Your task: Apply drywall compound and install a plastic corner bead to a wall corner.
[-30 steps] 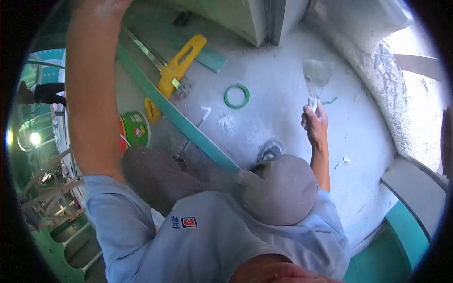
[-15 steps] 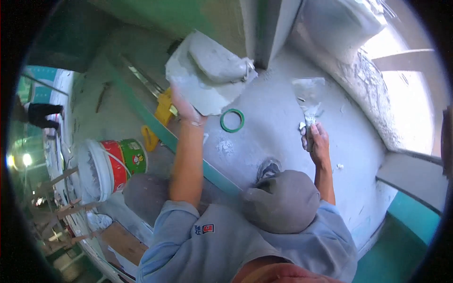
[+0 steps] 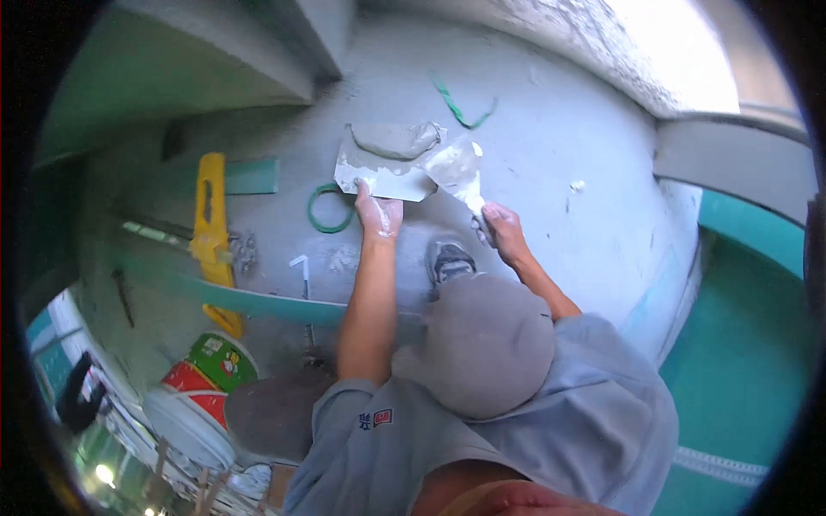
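Observation:
My left hand (image 3: 379, 213) grips the near edge of a flat plasterer's hawk (image 3: 404, 185), its fingers hidden beneath. A lump of grey putty (image 3: 397, 140) lies along the plate's far side, and white smears cover its near part. In my right hand (image 3: 504, 230) is a putty knife (image 3: 456, 172) with a wide blade coated in white putty. That blade overlaps the right edge of the hawk; whether they touch I cannot tell. White residue marks my left palm and wrist. On the floor just left of the hawk lies a green tape ring (image 3: 312, 215).
To the left lie a yellow spirit level (image 3: 211, 206) and a long green strip (image 3: 249, 301). A tipped bucket (image 3: 202, 370) with red and green bands stands lower left. Beyond the hawk is a loose green strip (image 3: 456, 110). My shoe (image 3: 449, 261) rests on the grey floor.
My right hand has brought the putty knife from well right of the hawk to its right edge. The hawk now sits more level and closer to the knife. The view has turned.

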A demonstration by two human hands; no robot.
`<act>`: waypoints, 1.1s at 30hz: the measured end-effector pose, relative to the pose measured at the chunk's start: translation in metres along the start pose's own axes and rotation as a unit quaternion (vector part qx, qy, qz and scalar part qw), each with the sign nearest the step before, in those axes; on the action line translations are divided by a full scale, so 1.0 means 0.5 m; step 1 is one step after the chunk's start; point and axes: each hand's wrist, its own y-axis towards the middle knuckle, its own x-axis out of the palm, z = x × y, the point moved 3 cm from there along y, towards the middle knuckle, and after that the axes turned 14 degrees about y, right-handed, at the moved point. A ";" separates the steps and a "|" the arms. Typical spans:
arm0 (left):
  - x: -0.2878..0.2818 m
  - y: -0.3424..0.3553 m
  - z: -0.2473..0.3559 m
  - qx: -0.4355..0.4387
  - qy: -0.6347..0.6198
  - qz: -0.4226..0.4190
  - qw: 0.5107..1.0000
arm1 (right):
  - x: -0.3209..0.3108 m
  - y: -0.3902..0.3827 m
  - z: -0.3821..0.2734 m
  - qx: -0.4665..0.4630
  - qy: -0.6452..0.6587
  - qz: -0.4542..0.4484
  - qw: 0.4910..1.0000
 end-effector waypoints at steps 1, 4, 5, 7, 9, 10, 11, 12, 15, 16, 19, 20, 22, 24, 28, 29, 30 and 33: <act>-0.003 -0.005 -0.020 -0.036 -0.006 0.023 0.999 | 0.000 -0.003 0.007 0.018 0.004 0.026 0.999; -0.080 0.021 -0.076 -0.059 0.018 0.086 0.994 | 0.008 0.007 0.023 0.036 -0.059 0.042 0.997; -0.072 0.012 -0.079 -0.078 -0.001 0.115 0.990 | -0.009 0.019 0.031 -0.020 -0.182 0.059 0.981; -0.084 0.007 -0.072 -0.087 0.096 0.125 0.984 | -0.014 0.022 0.046 -0.107 -0.229 0.119 0.960; -0.076 -0.020 -0.041 -0.093 0.244 0.105 0.960 | -0.018 0.010 0.045 -0.191 -0.275 0.187 0.923; -0.090 -0.030 -0.020 -0.093 0.246 0.109 0.959 | -0.006 0.009 0.028 -0.264 -0.378 0.224 0.859; -0.107 -0.038 0.000 -0.126 0.316 0.106 0.935 | 0.016 0.002 0.015 -0.332 -0.473 0.258 0.774; -0.121 -0.046 0.018 -0.158 0.384 0.098 0.905 | 0.027 -0.008 0.002 -0.332 -0.471 0.262 0.774; -0.126 -0.064 0.054 -0.180 0.455 0.057 0.870 | 0.042 -0.049 -0.063 -0.033 -0.297 0.241 0.924; -0.105 -0.075 0.042 -0.198 0.493 0.015 0.847 | 0.025 -0.078 -0.053 -0.141 -0.459 0.231 0.846; -0.124 -0.074 0.058 -0.189 0.519 -0.072 0.831 | 0.009 -0.108 0.023 -0.284 -0.631 0.244 0.679; -0.151 -0.051 0.101 -0.199 0.516 -0.059 0.831 | 0.086 -0.101 -0.042 -0.240 -0.546 0.279 0.753; -0.116 -0.081 0.178 -0.120 0.619 -0.059 0.774 | 0.206 -0.201 -0.252 -0.151 -0.266 0.338 0.890; -0.066 -0.107 0.185 -0.057 0.655 -0.131 0.742 | 0.226 -0.350 -0.306 -0.240 -0.240 0.409 0.847; -0.083 -0.073 0.158 -0.126 0.667 -0.229 0.698 | 0.223 -0.552 -0.259 -0.295 -0.160 0.517 0.787; -0.089 -0.081 0.168 -0.137 0.659 -0.212 0.709 | 0.214 -0.587 -0.232 -0.326 -0.164 0.545 0.755; -0.094 -0.095 0.176 -0.148 0.647 -0.193 0.722 | 0.181 -0.618 -0.191 -0.343 -0.179 0.574 0.722; -0.093 -0.115 0.209 -0.124 0.667 -0.204 0.705 | 0.058 -0.764 -0.164 -0.340 -0.149 0.696 0.615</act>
